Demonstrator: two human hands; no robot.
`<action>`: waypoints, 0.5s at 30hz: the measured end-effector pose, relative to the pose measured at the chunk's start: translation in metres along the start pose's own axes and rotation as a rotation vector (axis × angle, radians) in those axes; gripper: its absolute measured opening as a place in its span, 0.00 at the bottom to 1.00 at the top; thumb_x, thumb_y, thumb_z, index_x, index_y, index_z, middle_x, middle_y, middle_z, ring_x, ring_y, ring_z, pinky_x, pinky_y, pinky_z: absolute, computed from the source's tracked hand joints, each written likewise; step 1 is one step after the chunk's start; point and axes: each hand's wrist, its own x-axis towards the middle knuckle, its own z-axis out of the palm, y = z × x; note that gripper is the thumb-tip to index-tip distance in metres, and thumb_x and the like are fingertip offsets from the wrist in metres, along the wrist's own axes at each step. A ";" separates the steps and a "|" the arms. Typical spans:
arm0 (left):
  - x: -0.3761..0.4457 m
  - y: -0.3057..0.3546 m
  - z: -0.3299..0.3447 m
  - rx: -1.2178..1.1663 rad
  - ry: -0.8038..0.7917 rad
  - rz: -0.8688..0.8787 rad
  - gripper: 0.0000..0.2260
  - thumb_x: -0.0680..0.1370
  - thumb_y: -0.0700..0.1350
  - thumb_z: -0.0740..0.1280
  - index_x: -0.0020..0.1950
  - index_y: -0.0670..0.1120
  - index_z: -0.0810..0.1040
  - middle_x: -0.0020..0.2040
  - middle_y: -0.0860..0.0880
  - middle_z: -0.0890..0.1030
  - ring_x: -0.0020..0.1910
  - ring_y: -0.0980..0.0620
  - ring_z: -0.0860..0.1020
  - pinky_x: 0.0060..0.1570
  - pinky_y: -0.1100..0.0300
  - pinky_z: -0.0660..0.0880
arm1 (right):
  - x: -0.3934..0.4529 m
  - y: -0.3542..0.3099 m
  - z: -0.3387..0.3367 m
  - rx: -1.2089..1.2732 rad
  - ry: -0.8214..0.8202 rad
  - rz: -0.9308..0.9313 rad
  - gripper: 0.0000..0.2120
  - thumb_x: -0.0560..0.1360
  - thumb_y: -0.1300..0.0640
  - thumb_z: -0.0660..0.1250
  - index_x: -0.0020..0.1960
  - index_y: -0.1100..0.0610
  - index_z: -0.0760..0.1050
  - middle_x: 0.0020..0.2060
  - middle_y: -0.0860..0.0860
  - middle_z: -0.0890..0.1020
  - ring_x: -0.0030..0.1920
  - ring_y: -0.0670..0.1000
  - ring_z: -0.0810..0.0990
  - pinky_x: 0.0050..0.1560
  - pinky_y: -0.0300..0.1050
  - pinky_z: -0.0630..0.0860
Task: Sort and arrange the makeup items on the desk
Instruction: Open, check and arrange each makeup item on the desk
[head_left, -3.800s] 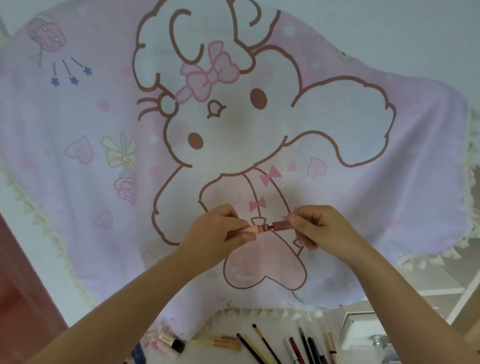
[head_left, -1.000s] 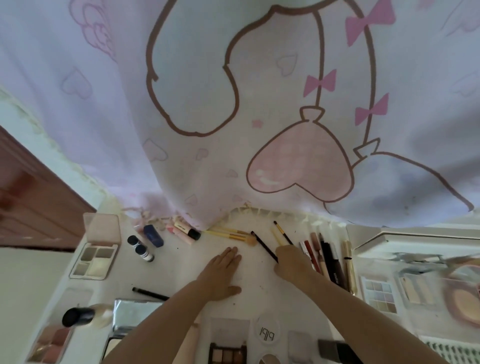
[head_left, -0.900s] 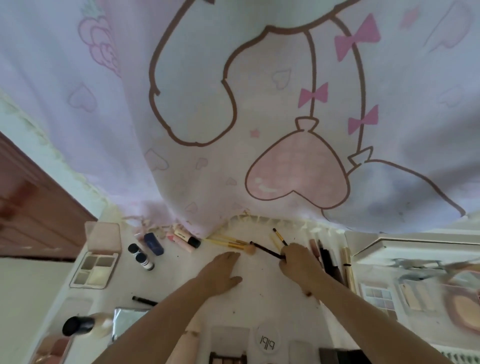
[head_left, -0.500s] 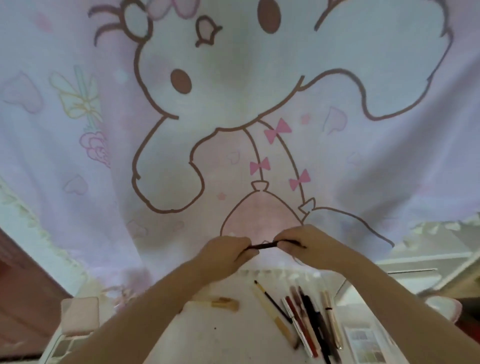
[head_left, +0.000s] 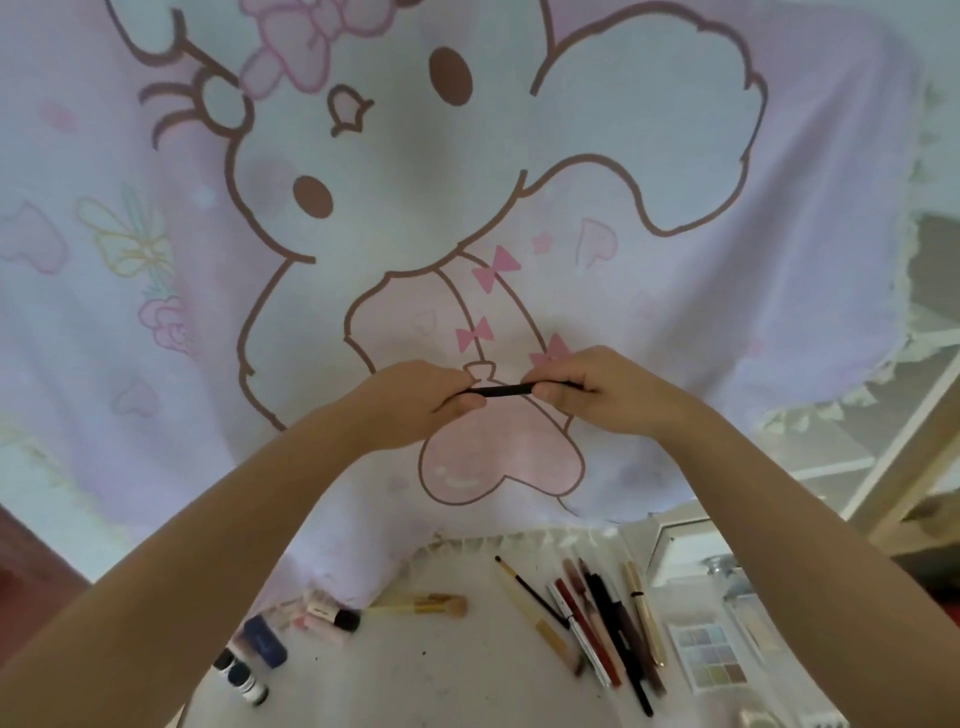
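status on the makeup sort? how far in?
Partly done. A row of pencils and pens already lies side by side on the desk. In hand: left hand and right hand each grip one end of a thin black pencil. Left: brushes, small bottles, eyeshadow palette.

Both hands are raised in front of a pink cartoon cloth (head_left: 519, 208), holding a thin black pencil (head_left: 503, 389) level between them. The left hand (head_left: 415, 402) pinches one end and the right hand (head_left: 592, 389) pinches the other. Below on the white desk (head_left: 415, 670) lie a row of pencils and brushes (head_left: 602, 629), a gold-handled brush (head_left: 426, 606), small bottles (head_left: 241, 678) and an eyeshadow palette (head_left: 709, 657).
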 end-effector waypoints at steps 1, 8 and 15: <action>-0.004 -0.009 0.001 0.008 0.010 -0.049 0.14 0.81 0.51 0.52 0.37 0.49 0.64 0.32 0.54 0.68 0.31 0.55 0.68 0.32 0.63 0.63 | -0.006 0.007 -0.005 0.001 0.053 0.036 0.11 0.78 0.61 0.60 0.56 0.58 0.79 0.23 0.39 0.73 0.29 0.36 0.73 0.32 0.28 0.67; -0.021 -0.039 0.009 -0.059 0.132 -0.215 0.13 0.81 0.50 0.53 0.41 0.45 0.68 0.30 0.53 0.67 0.34 0.48 0.71 0.32 0.58 0.63 | -0.011 0.014 -0.019 0.168 0.239 0.240 0.09 0.79 0.61 0.59 0.50 0.58 0.78 0.24 0.43 0.72 0.28 0.45 0.68 0.34 0.37 0.65; -0.021 -0.039 0.016 -0.098 0.180 -0.217 0.14 0.81 0.51 0.52 0.42 0.44 0.68 0.30 0.53 0.68 0.30 0.52 0.69 0.31 0.63 0.65 | 0.006 0.003 -0.005 0.279 0.231 0.234 0.09 0.79 0.61 0.59 0.49 0.59 0.78 0.27 0.50 0.70 0.30 0.50 0.67 0.33 0.39 0.65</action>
